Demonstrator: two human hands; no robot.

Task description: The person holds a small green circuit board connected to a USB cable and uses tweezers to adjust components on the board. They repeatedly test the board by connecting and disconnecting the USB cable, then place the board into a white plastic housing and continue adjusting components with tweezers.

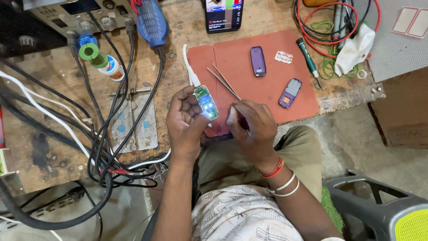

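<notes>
My left hand (185,125) holds a small green circuit board (206,102) with lit blue-white spots; a white cable (189,67) runs from its top end. My right hand (252,127) is closed around the handle end of metal tweezers (224,81), whose two thin arms point up and left over a red-brown mat (263,89). On the mat lie a purple phone back cover (257,61), a purple phone keypad front (290,93) and a small card piece (283,56).
A green-handled screwdriver (307,61) lies at the mat's right edge beside coiled wires and a white cloth (354,49). A lit smartphone (224,14) stands at the back. Black cables, a metal board holder (133,118), solder spools (91,52) and a blue tool (152,22) crowd the left bench.
</notes>
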